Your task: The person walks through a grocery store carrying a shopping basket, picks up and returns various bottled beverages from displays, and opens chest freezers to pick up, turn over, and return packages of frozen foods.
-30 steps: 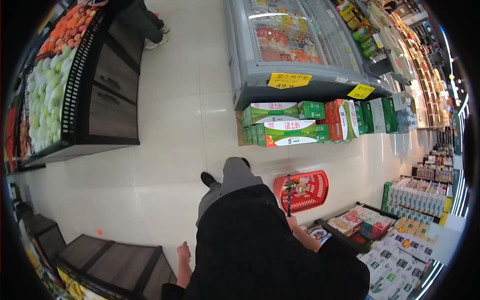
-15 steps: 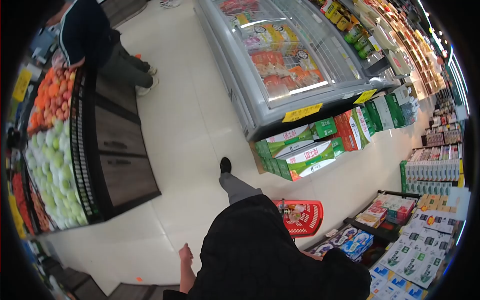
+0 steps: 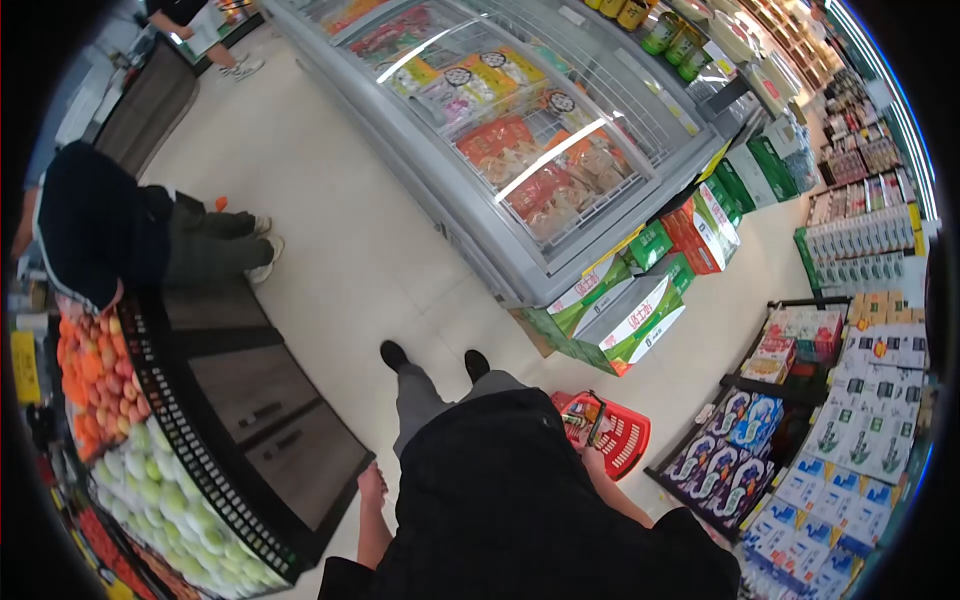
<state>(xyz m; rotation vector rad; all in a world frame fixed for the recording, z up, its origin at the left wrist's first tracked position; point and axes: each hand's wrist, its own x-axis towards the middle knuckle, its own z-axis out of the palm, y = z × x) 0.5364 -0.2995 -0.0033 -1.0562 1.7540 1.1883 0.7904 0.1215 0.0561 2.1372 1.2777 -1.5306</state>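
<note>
A red plastic basket with a few packaged items in it hangs at my right side, low over the floor. Its dark handle runs up to my right hand, which is closed on it. My left hand hangs by my left side with curled fingers, near the corner of the dark wood produce stand. Whether its fingers are fully closed is too small to tell, and no object shows in it.
A glass-topped freezer stands ahead, with milk cartons stacked at its end. Green-white fruit lies on the left stand, where a person stands. Another person is farther off. Boxed goods fill the right side.
The view has turned and moved forward: the produce stand is nearer on the left and more of the freezer shows. My right hand, mostly hidden half a second ago, shows again at the basket.
</note>
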